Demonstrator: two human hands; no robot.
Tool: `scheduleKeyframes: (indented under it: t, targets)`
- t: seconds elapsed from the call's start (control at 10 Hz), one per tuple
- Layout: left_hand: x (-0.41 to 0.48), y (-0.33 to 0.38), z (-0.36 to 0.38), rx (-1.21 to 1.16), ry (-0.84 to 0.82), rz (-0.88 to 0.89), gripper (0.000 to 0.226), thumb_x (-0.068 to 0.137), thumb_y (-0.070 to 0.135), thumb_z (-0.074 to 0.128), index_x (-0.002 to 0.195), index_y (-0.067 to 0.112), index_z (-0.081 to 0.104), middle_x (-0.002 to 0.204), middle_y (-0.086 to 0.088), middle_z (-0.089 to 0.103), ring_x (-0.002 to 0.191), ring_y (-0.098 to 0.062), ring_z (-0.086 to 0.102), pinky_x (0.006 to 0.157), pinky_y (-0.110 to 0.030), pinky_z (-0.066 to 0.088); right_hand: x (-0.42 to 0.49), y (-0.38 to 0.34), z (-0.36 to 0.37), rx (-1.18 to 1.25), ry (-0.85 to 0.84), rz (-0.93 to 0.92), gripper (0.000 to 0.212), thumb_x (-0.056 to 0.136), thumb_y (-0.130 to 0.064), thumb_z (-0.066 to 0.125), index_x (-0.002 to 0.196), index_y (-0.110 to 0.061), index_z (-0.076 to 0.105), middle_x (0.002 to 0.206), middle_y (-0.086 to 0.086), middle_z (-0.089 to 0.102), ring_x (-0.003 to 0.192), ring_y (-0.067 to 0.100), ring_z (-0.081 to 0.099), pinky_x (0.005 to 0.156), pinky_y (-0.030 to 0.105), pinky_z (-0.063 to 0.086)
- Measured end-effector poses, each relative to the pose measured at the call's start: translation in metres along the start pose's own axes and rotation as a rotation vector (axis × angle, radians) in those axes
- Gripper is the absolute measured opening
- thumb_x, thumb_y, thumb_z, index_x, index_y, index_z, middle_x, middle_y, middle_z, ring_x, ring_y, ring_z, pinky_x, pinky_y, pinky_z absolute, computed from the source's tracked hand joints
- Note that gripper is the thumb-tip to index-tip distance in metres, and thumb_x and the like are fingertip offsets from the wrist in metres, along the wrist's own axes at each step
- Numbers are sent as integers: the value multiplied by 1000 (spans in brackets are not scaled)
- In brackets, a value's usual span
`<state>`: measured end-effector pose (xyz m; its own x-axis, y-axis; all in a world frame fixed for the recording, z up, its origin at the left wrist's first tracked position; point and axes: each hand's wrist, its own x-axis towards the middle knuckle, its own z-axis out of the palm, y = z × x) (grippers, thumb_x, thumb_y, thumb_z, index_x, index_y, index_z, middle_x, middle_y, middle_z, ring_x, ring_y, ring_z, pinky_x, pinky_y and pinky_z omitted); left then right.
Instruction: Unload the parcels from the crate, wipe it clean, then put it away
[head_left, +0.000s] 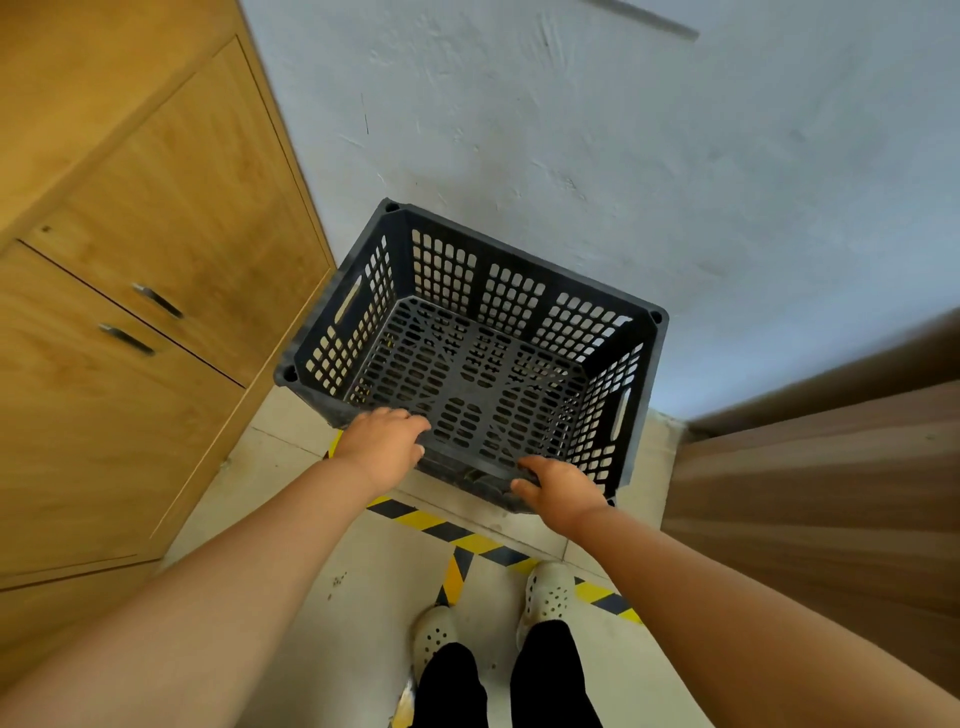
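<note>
Dark grey perforated plastic crate (470, 358), matt and scuffed. Honey-coloured wooden cabinet (130, 291), smooth satin grain, dark metal handles (156, 300). Pale plastered wall (597, 130), rough, scratched. Smooth tiled floor (363, 587).

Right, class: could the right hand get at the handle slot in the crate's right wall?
Probably yes. The right hand grips the near rim of the crate close to that handle slot, with nothing between them, though it must let go of the rim first.

Nothing readable here, folks: no labels or numbers, not even on the crate (522, 259). Closest thing to a sign is the yellow-and-black striped tape (467, 540) on the floor (374, 597).
</note>
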<state>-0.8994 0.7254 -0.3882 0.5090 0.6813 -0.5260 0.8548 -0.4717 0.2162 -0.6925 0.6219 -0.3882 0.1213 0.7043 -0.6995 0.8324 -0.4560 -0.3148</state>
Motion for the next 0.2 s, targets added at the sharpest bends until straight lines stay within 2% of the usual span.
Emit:
scheduleKeyframes:
  t: [0.2]
  targets:
    - [-34, 42, -40, -191, -53, 30, 37, 99, 30, 42, 135, 28, 45, 136, 0, 49, 119, -24, 50, 91, -38, 43, -39, -20, -40, 130, 76, -26, 37, 99, -28, 42, 133, -18, 50, 126, 8, 58, 107, 24, 59, 88, 32, 50]
